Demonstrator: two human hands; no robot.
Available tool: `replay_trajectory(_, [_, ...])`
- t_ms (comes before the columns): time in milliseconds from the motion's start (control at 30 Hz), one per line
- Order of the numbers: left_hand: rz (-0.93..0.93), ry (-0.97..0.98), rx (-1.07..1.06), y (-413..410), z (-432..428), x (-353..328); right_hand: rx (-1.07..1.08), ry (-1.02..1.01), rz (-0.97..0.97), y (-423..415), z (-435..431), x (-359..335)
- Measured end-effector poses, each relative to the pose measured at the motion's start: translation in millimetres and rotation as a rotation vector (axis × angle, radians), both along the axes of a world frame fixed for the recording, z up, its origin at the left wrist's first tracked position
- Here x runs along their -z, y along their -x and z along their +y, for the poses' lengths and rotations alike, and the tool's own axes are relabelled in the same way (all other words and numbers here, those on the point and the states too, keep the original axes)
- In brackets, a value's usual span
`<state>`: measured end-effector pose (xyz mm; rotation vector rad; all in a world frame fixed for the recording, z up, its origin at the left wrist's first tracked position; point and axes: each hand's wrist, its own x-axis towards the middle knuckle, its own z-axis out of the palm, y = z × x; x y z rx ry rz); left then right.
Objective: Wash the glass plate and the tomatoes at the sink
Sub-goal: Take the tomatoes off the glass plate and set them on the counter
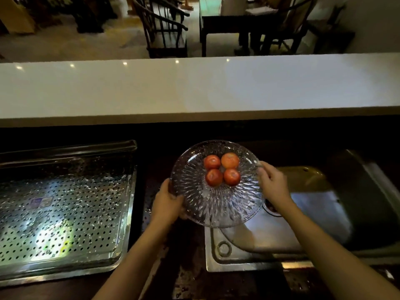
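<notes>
Left hand [167,203] clamped on the left rim of the glass plate [216,204], thumb on top of the edge, the other fingers hidden below. Right hand [271,182] on the right rim, fingers curled over the edge, grip closed on the plate as well. Both forearms bare, reaching in from the lower corners of the view.

Plate held in the air between the two grips, about level or tilted a little toward the person, with a cut pattern of ribs that catches the light. Four tomatoes [223,169] on the plate, in the far half, packed together two by two and touching one another; three red, the one at the far right [230,160] more orange.

Under the right part of the plate, a steel sink [249,254] with a round hole [224,248] in its near-left flange. Sink drain [272,207] only partly seen, just below the right wrist. Left part of the plate above the dark surface [186,267] beside the sink, wet or stained in patches.

Further left, well apart from the plate, a perforated steel tray [62,213], shiny, with bright reflections and a small label [41,202] on its bottom.

Behind all this, a long white raised surface [194,87] across the whole view, with small light spots reflected along its far edge. Beyond it, a dim room with a dark wooden chair [164,27] and a dark table [238,24].
</notes>
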<state>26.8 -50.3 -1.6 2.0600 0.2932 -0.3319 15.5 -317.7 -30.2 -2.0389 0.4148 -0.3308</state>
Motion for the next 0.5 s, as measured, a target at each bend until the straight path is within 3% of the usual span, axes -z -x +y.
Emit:
replay_trajectory(300, [0.035,0.080,0.167,-9.8,-60.0,-0.9,0.186,0.004,-0.027,49.4,-57.7,-15.2])
replay_trajectory(500, [0.187,0.018,0.245,-23.0,-107.9,18.8,0.213,-0.008,0.012,70.5,-94.7,1.0])
